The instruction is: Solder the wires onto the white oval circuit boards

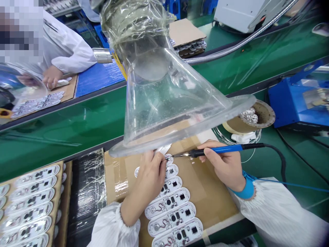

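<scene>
My right hand [228, 166] is closed round the blue grip of a soldering iron [227, 149]. The iron points left, its tip at the end of the farthest white oval casing [169, 159], which has a small circuit board in it. Close to that tip, my left hand [150, 180] reaches over the casing with its fingers pressed together. What they pinch is hidden from me. Several similar casings [171, 218], with black chips and thin wires showing, lie in a column toward me on brown cardboard [213, 192].
A clear plastic fume hood [164, 103] hangs over the work. Right of it are a pot of metal shavings [266, 115], coiled solder wire [221, 135] and a blue device [285, 103]. At left stands a cardboard tray [60, 185] of casings. Across the bench, a co-worker's hand [52, 76] handles a casing.
</scene>
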Demonstrator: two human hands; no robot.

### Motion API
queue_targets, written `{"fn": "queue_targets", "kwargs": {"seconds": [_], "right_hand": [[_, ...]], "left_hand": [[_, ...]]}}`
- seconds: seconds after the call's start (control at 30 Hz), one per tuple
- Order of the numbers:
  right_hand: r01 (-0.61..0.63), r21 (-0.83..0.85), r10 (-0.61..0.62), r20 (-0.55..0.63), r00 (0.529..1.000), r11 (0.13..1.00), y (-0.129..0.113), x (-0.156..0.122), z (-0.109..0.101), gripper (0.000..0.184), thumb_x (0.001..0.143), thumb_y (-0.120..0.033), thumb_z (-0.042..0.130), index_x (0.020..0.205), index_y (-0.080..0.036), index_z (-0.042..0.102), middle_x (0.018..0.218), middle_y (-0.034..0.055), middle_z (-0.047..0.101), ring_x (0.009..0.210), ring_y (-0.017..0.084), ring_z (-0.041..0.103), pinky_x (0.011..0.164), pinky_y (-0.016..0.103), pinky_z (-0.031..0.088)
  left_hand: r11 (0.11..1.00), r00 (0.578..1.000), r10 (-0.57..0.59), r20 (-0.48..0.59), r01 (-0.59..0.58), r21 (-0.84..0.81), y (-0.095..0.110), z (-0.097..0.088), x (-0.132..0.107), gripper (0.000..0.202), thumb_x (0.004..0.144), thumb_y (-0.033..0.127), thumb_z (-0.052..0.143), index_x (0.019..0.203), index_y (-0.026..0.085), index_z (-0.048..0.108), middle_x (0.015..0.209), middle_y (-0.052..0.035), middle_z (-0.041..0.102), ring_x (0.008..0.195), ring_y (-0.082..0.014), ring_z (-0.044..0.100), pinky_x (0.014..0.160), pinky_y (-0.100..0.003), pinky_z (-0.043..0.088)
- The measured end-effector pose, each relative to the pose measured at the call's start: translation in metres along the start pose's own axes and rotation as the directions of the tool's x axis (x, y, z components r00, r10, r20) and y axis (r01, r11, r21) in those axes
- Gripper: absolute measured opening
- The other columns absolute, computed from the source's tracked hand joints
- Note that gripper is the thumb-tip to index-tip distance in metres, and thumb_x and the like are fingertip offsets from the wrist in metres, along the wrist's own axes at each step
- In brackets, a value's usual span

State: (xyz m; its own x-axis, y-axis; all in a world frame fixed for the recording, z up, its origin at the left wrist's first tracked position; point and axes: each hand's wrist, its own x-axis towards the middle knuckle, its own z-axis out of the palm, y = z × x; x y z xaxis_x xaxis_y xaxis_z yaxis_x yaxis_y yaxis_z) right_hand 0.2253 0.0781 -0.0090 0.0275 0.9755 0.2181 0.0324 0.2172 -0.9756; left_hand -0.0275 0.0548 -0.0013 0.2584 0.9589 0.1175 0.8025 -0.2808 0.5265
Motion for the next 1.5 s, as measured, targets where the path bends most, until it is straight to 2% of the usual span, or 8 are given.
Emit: {"fn": "queue_targets", "kwargs": {"seconds": [0.37, 0.6, 0.87, 1.13, 1.5], "right_hand": [[-0.013, -0.009, 0.013, -0.048, 0.999, 1.000, -0.0026, 0.0011, -0.0006, 0.014, 0.098, -0.025, 0.070, 0.091, -0.022, 0.081, 0.073, 0.0027, 0.074, 0.059, 0.017, 0.068, 0.052, 0.029, 0.055], [-0.010, 0.015, 0.010, 0.001, 1.000, 1.000, -0.0001, 0.0002, -0.0014, 0.014, 0.100, -0.027, 0.070, 0.095, -0.023, 0.082, 0.074, 0.0022, 0.072, 0.061, 0.017, 0.069, 0.054, 0.029, 0.055], [-0.026, -0.003, 0.027, 0.049, 0.998, 1.000, 0.0020, -0.0030, -0.0018, 0.015, 0.102, -0.028, 0.069, 0.097, -0.023, 0.082, 0.075, 0.0024, 0.071, 0.062, 0.017, 0.068, 0.053, 0.029, 0.051], [-0.028, -0.019, 0.028, 0.012, 1.000, 0.999, -0.0007, -0.0005, -0.0018, 0.019, 0.101, -0.036, 0.071, 0.093, -0.023, 0.081, 0.073, 0.0028, 0.071, 0.061, 0.018, 0.068, 0.052, 0.029, 0.052], [-0.011, -0.026, 0.012, 0.040, 0.999, 1.000, 0.0001, -0.0017, -0.0019, 0.014, 0.101, -0.028, 0.070, 0.095, -0.023, 0.082, 0.076, 0.0024, 0.073, 0.061, 0.017, 0.068, 0.052, 0.028, 0.051]], "left_hand": [[0.999, 0.999, -0.032, 0.011, 0.033, -0.036, -0.0012, 0.0000, -0.0007, 0.015, 0.111, 0.019, 0.047, 0.099, 0.023, 0.056, 0.140, -0.0138, 0.054, 0.140, -0.0320, 0.055, 0.112, -0.059, 0.052], [1.000, 1.000, -0.004, 0.000, 0.004, -0.025, -0.0051, 0.0005, -0.0014, 0.015, 0.110, 0.019, 0.050, 0.103, 0.024, 0.062, 0.140, -0.0134, 0.053, 0.140, -0.0326, 0.054, 0.111, -0.058, 0.053], [0.999, 0.999, 0.036, -0.017, -0.036, 0.018, -0.0060, 0.0032, -0.0023, 0.014, 0.110, 0.018, 0.051, 0.102, 0.022, 0.062, 0.144, -0.0141, 0.053, 0.139, -0.0334, 0.055, 0.112, -0.059, 0.053], [0.999, 0.999, 0.028, -0.027, -0.027, 0.042, -0.0037, 0.0038, -0.0015, 0.013, 0.110, 0.018, 0.051, 0.101, 0.022, 0.061, 0.140, -0.0135, 0.055, 0.139, -0.0329, 0.055, 0.113, -0.060, 0.052], [0.999, 0.999, 0.033, -0.037, -0.032, 0.018, -0.0053, 0.0062, -0.0013, 0.014, 0.110, 0.019, 0.051, 0.101, 0.023, 0.061, 0.144, -0.0132, 0.055, 0.138, -0.0325, 0.055, 0.110, -0.058, 0.052]]}}
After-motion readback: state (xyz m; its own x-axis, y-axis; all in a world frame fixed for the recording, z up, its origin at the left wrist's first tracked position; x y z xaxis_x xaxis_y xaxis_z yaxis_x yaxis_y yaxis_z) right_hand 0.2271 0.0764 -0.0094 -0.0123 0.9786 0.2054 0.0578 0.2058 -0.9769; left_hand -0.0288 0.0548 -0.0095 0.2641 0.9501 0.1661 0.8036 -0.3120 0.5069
